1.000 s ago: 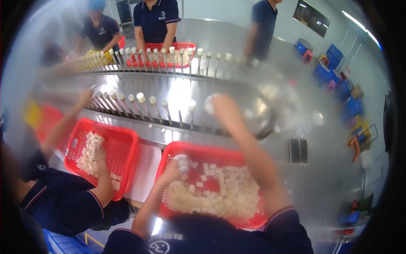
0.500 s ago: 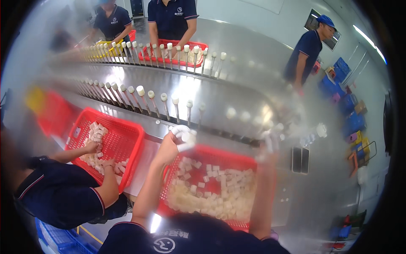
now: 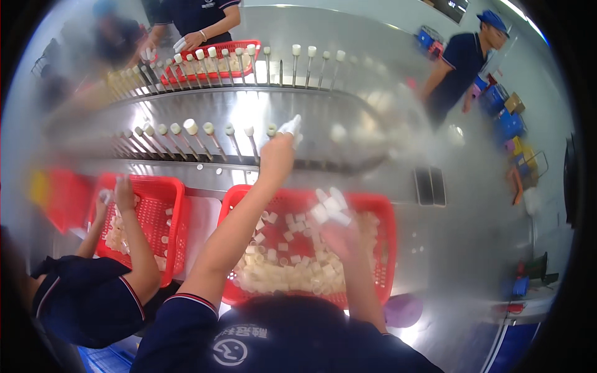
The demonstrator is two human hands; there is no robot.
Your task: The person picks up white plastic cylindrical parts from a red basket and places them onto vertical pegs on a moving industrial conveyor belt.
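My left hand (image 3: 278,163) reaches forward to the near row of upright metal posts (image 3: 219,148). Its fingertips wear white covers and are pressed together at a pale post top (image 3: 272,130); they hide whatever they pinch. Over the red basket (image 3: 392,248), my right hand (image 3: 341,231) is raised and blurred. White covers show on its fingertips; I cannot tell whether a white piece is among them. Many short white hollow cylinders (image 3: 298,266) lie loose in that basket. A white cap (image 3: 190,127) tops one post left of my left hand.
A second red basket (image 3: 180,214) and a co-worker's hands (image 3: 121,194) are at my left. Across the steel table (image 3: 398,180) another co-worker works at a far red basket (image 3: 257,51). A dark two-part pad (image 3: 430,186) lies right. A person in a blue cap (image 3: 463,68) stands far right.
My left hand has moved from above the basket's edge forward to the near posts. My right hand has come left and back over the basket. The view has shifted.
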